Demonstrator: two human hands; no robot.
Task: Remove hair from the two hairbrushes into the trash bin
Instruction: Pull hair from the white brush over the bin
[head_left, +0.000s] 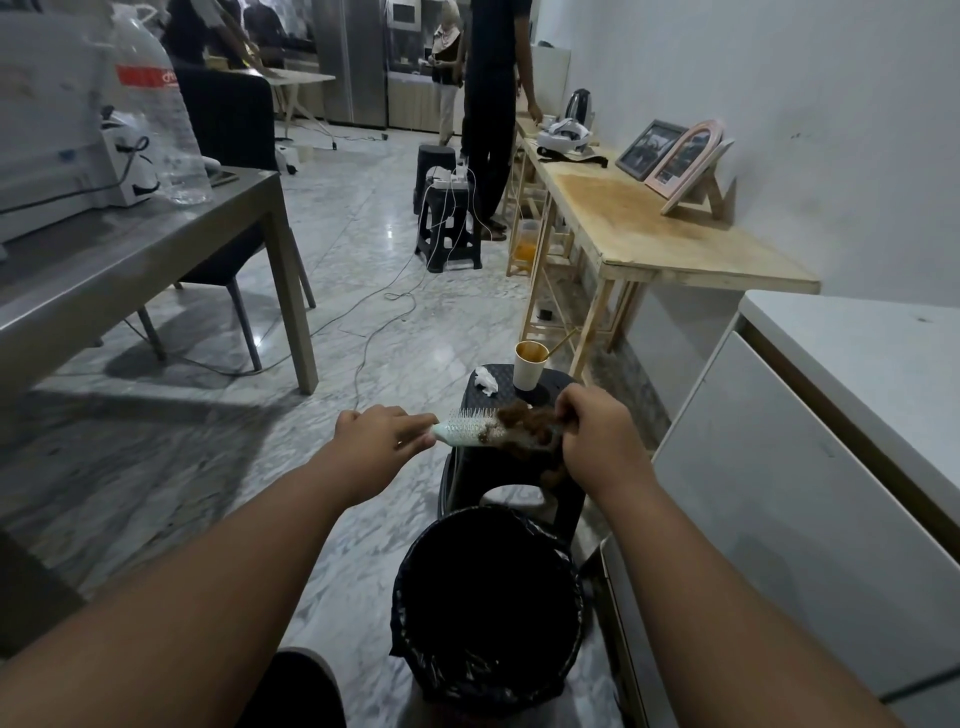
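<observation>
Head camera looks down along two bare forearms stretched out over a marble-patterned floor (363, 291). Left hand (382, 434) is closed around the handle end of a pale mint-green plastic hairbrush (465, 431), thumb and fingers wrapped tight, the brush held level and pointing to the right. White bristles stand up along its near half; the far half is buried under a thick clump of reddish-brown hair (527, 428). Right hand (597, 431) is pinched into that clump, fingers curled down and gripping the hair at the brush's head end, with strands hanging below the knuckles.

Brush and hair sit in the air above a low black plastic stool (511, 488), and just nearer the camera stands a round black trash bin lined with a black plastic bag (485, 670), its mouth open and dark, directly below and in front of the hands. On the stool's top, beyond the brush, there's a crumpled white tissue (485, 382) and a white paper cup with an orange-brown inside and a gold-coloured stick (530, 366) leaning out of it.

Off to the right runs a light wooden trestle table (670, 244) against the white wall, carrying propped picture frames (675, 161). To the left, a grey metal table (156, 260) with a big clear water bottle (161, 119). A person in dark clothes (493, 104) stands at the far end of the wooden table. Only one hairbrush is in sight.
</observation>
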